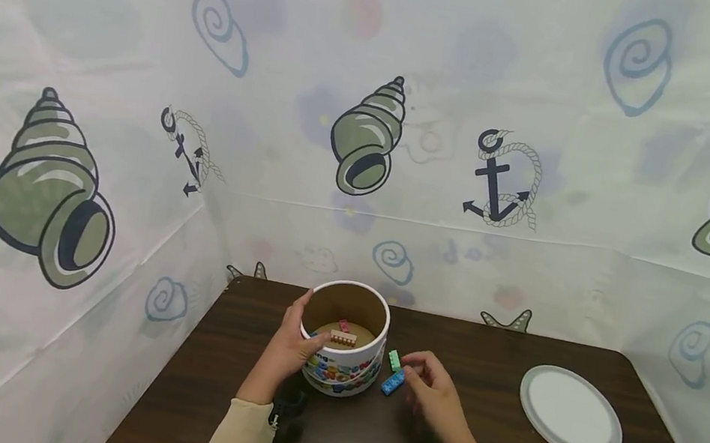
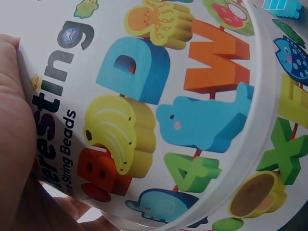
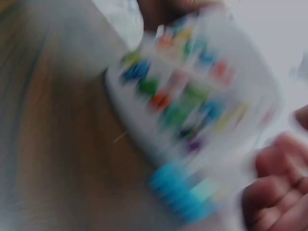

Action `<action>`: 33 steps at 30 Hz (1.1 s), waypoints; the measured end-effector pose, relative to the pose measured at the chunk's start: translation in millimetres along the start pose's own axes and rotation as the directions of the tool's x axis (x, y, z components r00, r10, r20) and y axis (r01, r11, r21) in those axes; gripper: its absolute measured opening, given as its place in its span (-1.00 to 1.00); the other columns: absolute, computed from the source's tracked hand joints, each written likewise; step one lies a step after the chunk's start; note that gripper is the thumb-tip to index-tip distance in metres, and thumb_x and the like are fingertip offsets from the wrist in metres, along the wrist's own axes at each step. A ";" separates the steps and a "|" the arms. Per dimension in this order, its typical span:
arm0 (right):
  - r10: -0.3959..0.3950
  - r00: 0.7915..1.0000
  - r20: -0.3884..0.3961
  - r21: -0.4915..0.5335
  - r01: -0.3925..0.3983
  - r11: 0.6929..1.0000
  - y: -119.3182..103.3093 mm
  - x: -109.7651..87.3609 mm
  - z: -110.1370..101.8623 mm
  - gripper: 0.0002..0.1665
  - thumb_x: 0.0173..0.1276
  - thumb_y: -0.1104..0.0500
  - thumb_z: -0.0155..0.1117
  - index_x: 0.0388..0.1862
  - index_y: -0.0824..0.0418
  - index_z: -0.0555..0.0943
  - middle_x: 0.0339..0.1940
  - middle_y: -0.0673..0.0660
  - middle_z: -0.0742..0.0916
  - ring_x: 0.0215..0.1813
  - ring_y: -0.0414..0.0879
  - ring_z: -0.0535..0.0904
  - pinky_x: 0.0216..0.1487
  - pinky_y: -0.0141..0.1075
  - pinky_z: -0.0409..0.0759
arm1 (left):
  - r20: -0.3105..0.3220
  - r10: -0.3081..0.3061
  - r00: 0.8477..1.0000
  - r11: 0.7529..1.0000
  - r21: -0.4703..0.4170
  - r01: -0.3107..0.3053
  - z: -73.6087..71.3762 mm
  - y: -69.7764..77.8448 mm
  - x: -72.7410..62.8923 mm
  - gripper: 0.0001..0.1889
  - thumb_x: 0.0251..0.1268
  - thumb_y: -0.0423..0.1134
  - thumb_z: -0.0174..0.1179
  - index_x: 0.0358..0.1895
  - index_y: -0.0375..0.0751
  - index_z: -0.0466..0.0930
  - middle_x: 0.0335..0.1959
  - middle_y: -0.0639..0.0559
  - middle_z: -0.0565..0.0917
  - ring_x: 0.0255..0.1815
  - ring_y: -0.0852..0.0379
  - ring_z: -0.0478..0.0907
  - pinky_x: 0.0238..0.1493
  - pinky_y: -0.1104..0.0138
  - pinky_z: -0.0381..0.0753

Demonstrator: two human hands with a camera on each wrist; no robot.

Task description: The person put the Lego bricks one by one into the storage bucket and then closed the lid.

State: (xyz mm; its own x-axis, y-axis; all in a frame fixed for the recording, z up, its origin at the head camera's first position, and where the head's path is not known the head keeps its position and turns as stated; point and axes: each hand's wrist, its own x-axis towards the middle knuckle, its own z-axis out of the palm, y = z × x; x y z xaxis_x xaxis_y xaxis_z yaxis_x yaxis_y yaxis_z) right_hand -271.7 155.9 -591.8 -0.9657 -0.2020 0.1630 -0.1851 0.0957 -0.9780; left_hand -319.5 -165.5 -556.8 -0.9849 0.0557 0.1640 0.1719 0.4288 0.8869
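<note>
My left hand (image 1: 292, 349) grips the left side of a white round tub (image 1: 341, 371), its thumb at the rim. Letters, fruit and animals are printed on the tub (image 2: 144, 110). Inside lie a beige toy brick (image 1: 342, 338) and a small pink brick (image 1: 344, 325). On the table to the right of the tub are a light green brick (image 1: 394, 360) and a blue brick (image 1: 393, 382). My right hand (image 1: 433, 395) is beside these two bricks with loosely bent fingers, its thumb tip right at the blue brick's end. The right wrist view is blurred.
A white round plate (image 1: 571, 413) lies on the right of the dark wooden table (image 1: 481, 345). White cloth (image 1: 286, 129) printed with shells and anchors stands behind and at both sides. Dark wrist straps sit at both sleeve ends.
</note>
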 end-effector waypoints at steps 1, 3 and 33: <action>0.032 0.999 -0.028 0.083 -0.030 0.996 11.3 1.6 -1.5 -0.61 0.72 0.06 0.23 0.28 0.32 0.55 -0.33 0.06 0.61 -0.51 -0.14 0.48 -0.53 -0.32 0.50 | -0.002 -0.003 1.000 1.000 0.001 0.003 -0.8 0.1 -0.1 0.06 0.42 -0.06 0.47 0.81 0.07 -0.05 0.67 -0.37 0.16 0.50 -0.52 0.40 0.43 -0.41 0.47; 0.054 0.995 -0.079 0.213 -0.036 0.976 30.8 4.6 -4.6 -0.55 0.74 0.12 0.19 0.29 0.48 0.47 -0.40 0.05 0.54 -0.57 -0.18 0.35 -0.56 -0.34 0.39 | -0.001 -0.005 1.000 1.000 -0.002 0.005 -1.6 1.0 -0.1 0.05 0.42 -0.06 0.46 0.81 0.08 -0.05 0.67 -0.37 0.15 0.50 -0.53 0.39 0.44 -0.41 0.45; -0.035 0.997 0.062 -0.406 0.057 0.912 53.9 12.2 2.1 -0.62 0.33 0.08 0.67 0.11 -0.02 0.81 -0.11 0.02 0.62 -0.30 -0.23 0.48 -0.24 -0.39 0.51 | 0.007 0.003 1.000 1.000 0.018 -0.004 -3.4 3.7 -2.4 0.07 0.41 0.03 0.46 0.81 0.06 -0.06 0.68 -0.39 0.13 0.52 -0.56 0.38 0.47 -0.42 0.43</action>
State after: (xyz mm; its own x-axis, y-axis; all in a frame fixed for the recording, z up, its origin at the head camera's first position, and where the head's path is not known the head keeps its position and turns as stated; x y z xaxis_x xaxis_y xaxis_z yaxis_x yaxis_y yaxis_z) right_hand -293.0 156.6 -642.7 -0.9454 -0.2656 0.1886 -0.2980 0.4712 -0.8302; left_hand -316.5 -167.2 -552.5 -0.9844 0.0631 0.1641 0.1750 0.4446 0.8785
